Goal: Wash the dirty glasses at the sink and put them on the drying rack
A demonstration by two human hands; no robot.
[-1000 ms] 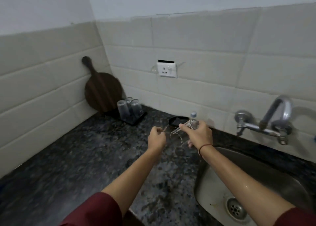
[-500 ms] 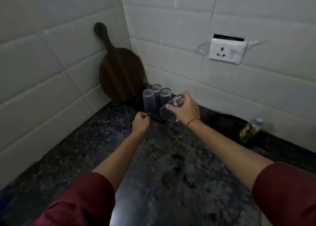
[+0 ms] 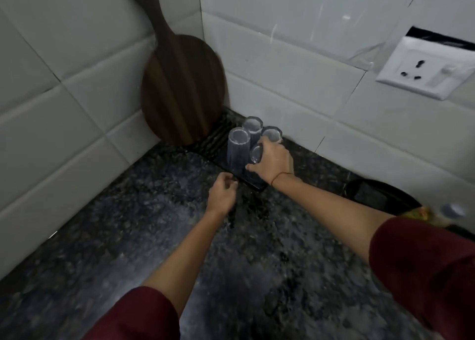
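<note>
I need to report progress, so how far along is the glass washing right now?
Three glasses already stand upside down on the drying rack in the corner. The right hand grips a fourth glass and is setting it down beside them; the left hand hovers empty, fingers curled, near the rack's edge. Still left: releasing this glass. The sink is out of view, so any remaining dirty glasses cannot be told.

Cutting board [image 3: 183,88], wall socket [image 3: 424,67]

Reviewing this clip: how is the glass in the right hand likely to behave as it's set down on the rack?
The glass looks tall and narrow, so probably tippy. Three glasses crowd the rack, so a knock seems possible. It may be wet and slippery in the right hand.
</note>
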